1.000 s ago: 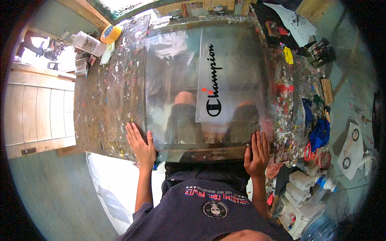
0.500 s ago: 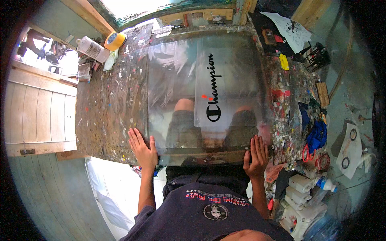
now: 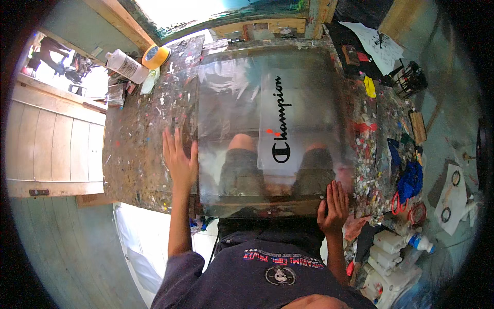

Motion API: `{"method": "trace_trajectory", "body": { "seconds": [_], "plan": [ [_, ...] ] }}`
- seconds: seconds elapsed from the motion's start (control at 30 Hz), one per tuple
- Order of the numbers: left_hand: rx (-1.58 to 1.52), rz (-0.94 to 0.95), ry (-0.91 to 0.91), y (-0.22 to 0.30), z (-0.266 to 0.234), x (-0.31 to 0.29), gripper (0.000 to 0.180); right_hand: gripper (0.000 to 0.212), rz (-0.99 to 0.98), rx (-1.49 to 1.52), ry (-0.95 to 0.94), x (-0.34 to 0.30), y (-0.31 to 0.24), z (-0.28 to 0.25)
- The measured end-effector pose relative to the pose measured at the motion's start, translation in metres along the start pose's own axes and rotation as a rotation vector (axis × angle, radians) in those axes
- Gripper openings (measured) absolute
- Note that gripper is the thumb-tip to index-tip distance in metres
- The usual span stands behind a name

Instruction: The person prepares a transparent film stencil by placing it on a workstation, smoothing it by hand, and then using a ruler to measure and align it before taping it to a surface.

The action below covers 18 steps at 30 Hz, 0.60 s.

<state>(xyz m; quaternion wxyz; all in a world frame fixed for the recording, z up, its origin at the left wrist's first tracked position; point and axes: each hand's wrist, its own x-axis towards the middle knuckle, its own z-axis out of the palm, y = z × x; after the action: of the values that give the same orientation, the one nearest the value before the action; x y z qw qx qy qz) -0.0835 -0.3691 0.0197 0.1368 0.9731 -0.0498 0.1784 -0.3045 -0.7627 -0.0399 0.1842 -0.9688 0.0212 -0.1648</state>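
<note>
My left hand rests open on the paint-spattered worktable, its fingers spread just beside the left edge of a glass pane. My knees show through the pane. At the pane's near right corner my right hand lies with fingers stretched out and the thumb apart, touching the corner. A clear film sheet with black script lettering and a small red mark lies on the right half of the glass. Neither hand holds anything.
At the far left stand a white bottle and a yellow tape roll. On the right are a yellow scrap, a black mesh holder, a blue cloth and red-handled scissors. White plastic jugs stand below.
My left hand has slid away from me along the pane's left side, with that arm reaching farther. My right hand stays at the near right corner. The whole view has shifted slightly.
</note>
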Motion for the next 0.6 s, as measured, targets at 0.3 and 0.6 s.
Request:
{"method": "trace_trajectory", "body": {
  "seconds": [0.3, 0.6],
  "plan": [
    [0.128, -0.051, -0.162, -0.089, 0.066, 0.072, 0.079, 0.051, 0.011, -0.010, -0.010, 0.002, -0.004, 0.000],
    [0.102, -0.064, -0.161, -0.086, 0.070, 0.068, 0.081, 0.049, 0.028, 0.009, -0.010, 0.001, -0.002, 0.000]
  ]
}}
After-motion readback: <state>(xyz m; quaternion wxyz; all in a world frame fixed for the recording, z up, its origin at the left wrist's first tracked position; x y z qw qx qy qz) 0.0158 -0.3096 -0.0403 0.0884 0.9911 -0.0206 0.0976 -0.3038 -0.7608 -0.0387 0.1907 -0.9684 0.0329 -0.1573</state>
